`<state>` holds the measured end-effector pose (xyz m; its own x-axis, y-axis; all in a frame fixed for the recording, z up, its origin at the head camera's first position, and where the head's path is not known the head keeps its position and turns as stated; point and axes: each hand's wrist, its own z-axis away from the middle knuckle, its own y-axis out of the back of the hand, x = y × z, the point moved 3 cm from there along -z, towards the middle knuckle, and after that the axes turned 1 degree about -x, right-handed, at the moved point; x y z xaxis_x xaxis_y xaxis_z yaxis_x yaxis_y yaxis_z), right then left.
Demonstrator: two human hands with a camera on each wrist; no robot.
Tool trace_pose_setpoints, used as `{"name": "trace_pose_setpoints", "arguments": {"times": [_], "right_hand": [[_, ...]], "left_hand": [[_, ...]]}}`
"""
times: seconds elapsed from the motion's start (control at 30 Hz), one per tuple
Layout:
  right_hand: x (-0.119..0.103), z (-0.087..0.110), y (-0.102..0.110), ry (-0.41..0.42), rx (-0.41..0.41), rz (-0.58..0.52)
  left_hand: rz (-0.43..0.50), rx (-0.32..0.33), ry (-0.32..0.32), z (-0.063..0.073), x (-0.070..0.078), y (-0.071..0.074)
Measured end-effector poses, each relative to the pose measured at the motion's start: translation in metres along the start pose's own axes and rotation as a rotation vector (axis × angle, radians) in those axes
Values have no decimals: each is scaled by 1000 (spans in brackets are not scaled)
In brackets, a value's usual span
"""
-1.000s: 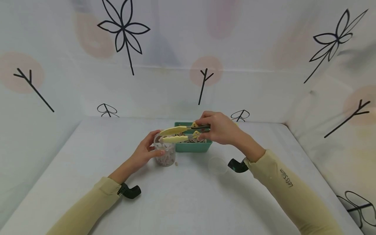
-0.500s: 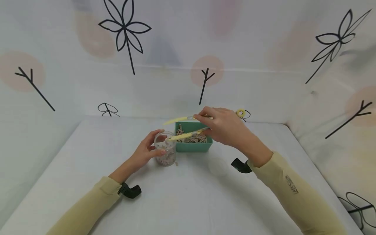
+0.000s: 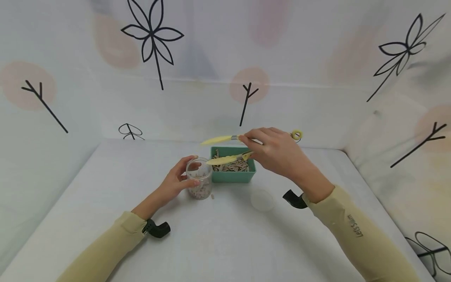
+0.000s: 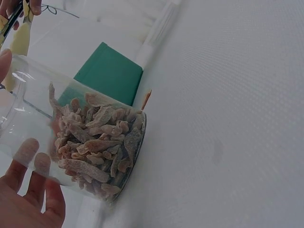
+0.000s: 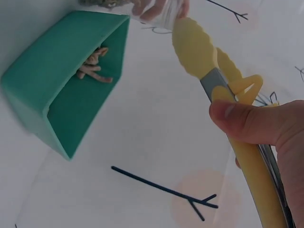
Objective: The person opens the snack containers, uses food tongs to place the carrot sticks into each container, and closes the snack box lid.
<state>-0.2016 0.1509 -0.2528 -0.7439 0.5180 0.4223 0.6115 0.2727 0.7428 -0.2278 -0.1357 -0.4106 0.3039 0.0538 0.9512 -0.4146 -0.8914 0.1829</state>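
My left hand [image 3: 176, 178] grips a clear plastic jar [image 3: 199, 172] that stands upright on the table. Brownish, powdery dried strips [image 4: 95, 142] fill its lower part in the left wrist view. With my right hand [image 3: 278, 150] I hold yellow-tipped tongs [image 3: 225, 159], their two arms spread apart above the jar and a green box. Nothing shows between the tong tips. The green rectangular box [image 3: 232, 177], just right of the jar, contains more of the strips [image 3: 230, 166]. In the right wrist view the tongs [image 5: 194, 47] are near the jar's rim.
A round translucent lid [image 3: 262, 200] lies on the table right of the box. One small loose strip [image 3: 212, 196] rests by the jar's base. White patterned cloth walls [image 3: 197, 109] rise behind and at both sides of the white table [image 3: 211, 243].
The tongs have lifted from the jar's mouth and shifted right, their arms spreading wider. My right hand has moved right and slightly up. The left hand still holds the jar in place.
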Motion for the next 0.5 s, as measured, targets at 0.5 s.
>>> {"name": "trace_pose_setpoints", "arguments": {"times": [0.5], "right_hand": [[25, 26, -29, -199, -229, -122]], "left_hand": [[-12, 4, 4, 0, 0, 0]]}}
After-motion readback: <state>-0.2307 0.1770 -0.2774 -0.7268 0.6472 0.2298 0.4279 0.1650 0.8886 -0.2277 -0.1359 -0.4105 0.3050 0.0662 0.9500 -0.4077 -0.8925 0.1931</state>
